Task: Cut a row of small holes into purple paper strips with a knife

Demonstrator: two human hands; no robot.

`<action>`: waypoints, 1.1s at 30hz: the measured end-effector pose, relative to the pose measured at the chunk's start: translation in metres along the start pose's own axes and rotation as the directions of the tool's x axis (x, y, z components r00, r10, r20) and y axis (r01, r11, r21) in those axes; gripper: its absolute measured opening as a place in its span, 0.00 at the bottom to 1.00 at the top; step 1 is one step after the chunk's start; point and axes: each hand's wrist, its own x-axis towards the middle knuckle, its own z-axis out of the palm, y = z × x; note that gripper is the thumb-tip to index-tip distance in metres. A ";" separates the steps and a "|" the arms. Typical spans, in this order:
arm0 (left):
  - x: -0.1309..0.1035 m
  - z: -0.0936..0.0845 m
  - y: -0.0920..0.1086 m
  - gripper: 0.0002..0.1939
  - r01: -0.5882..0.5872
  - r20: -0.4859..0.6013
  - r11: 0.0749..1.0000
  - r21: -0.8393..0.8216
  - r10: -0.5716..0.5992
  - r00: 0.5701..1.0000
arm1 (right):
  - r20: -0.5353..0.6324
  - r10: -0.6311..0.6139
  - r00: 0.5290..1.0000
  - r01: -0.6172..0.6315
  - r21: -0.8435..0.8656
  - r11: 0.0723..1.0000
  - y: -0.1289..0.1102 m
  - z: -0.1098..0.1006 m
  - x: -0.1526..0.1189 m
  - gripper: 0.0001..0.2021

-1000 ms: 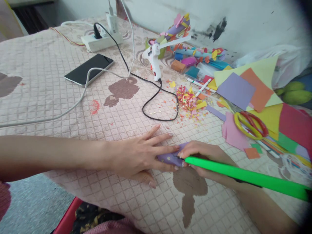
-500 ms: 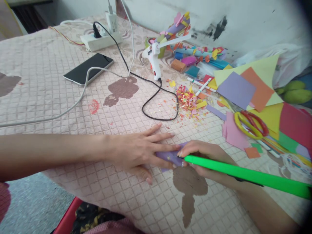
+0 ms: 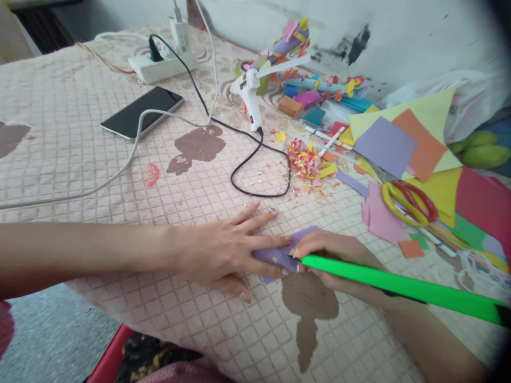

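My left hand [image 3: 219,250] lies flat with fingers spread, pressing on a piece of purple paper [image 3: 275,258] on the tablecloth. Small light marks show on the paper between its fingers. From the right, my right hand [image 3: 327,252] grips a bright green cutter knife [image 3: 383,279] close to its thin dark tip. That tip rests on the paper just beside my left fingertips. The knife's long body slants back toward the lower right over my right forearm. Part of the purple paper is hidden under both hands.
Beyond my hands stand a white glue gun [image 3: 251,101] with a looped black cord, paper scraps [image 3: 305,162], and a phone [image 3: 141,113]. A power strip [image 3: 162,66] is at the back. On the right lie scissors [image 3: 407,202] and coloured paper sheets [image 3: 385,146].
My left fingers have drawn back slightly to the left, showing more of the purple paper's upper edge. The knife stays in my right hand with its tip at the paper.
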 end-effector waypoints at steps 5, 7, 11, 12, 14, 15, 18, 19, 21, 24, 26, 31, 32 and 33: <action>0.000 0.009 0.010 0.31 0.036 -0.072 0.999 0.027 -0.034 0.997 | -0.001 0.014 1.000 -0.014 -0.018 1.000 -0.002 -0.001 0.000 0.14; 0.001 0.011 0.010 0.32 0.035 -0.076 0.999 0.025 -0.033 0.997 | -0.003 0.008 1.000 -0.008 -0.029 1.000 -0.002 -0.001 0.000 0.13; 0.000 0.006 0.001 0.33 -0.023 -0.034 1.000 -0.001 0.023 0.999 | -0.004 0.007 1.000 -0.007 -0.035 0.999 -0.004 -0.001 0.001 0.13; -0.001 0.004 -0.002 0.33 -0.039 -0.022 0.999 -0.007 0.039 0.999 | -0.010 0.011 1.000 -0.011 -0.036 0.999 -0.005 -0.001 0.001 0.13; -0.002 0.001 -0.005 0.32 -0.053 -0.004 0.998 -0.020 0.053 0.999 | -0.018 0.020 1.000 -0.021 -0.039 0.999 -0.007 0.000 0.001 0.12; -0.002 -0.001 -0.006 0.31 -0.051 0.000 0.998 -0.026 0.051 0.999 | -0.020 0.026 0.999 -0.027 -0.040 0.999 -0.008 0.000 0.001 0.11; -0.002 -0.002 -0.005 0.30 -0.031 0.004 0.999 -0.038 0.031 1.000 | -0.019 0.027 0.999 -0.027 -0.036 0.999 -0.007 0.000 0.000 0.11; -0.002 -0.002 -0.004 0.30 -0.027 0.004 0.999 -0.042 0.027 1.000 | -0.015 0.025 1.000 -0.026 -0.034 0.999 -0.006 0.000 0.000 0.12; -0.001 -0.002 -0.002 0.30 -0.015 0.004 0.998 -0.056 0.015 1.000 | -0.014 0.015 1.000 -0.016 -0.029 0.999 -0.003 0.000 -0.001 0.12; 0.000 -0.002 -0.002 0.30 0.008 0.013 0.997 -0.082 -0.007 1.000 | -0.011 0.004 1.000 -0.004 -0.031 1.000 0.000 0.000 -0.002 0.10; 0.000 -0.001 -0.001 0.30 0.016 0.017 0.996 -0.082 -0.015 1.000 | -0.011 -0.009 1.000 0.009 -0.031 0.999 -0.001 0.000 -0.002 0.10; 0.000 0.006 0.007 0.30 0.028 -0.032 0.999 -0.047 -0.029 0.999 | 0.002 0.001 1.000 -0.001 -0.012 1.000 -0.005 -0.001 0.000 0.11; 0.000 0.008 0.009 0.30 0.035 -0.047 0.998 -0.044 -0.037 0.998 | 0.002 0.001 1.000 -0.001 -0.007 1.000 -0.005 -0.001 0.001 0.11; 0.001 0.008 0.010 0.30 0.037 -0.062 0.998 -0.043 -0.040 0.997 | 0.007 0.000 1.000 0.000 -0.003 1.000 -0.006 -0.002 0.001 0.11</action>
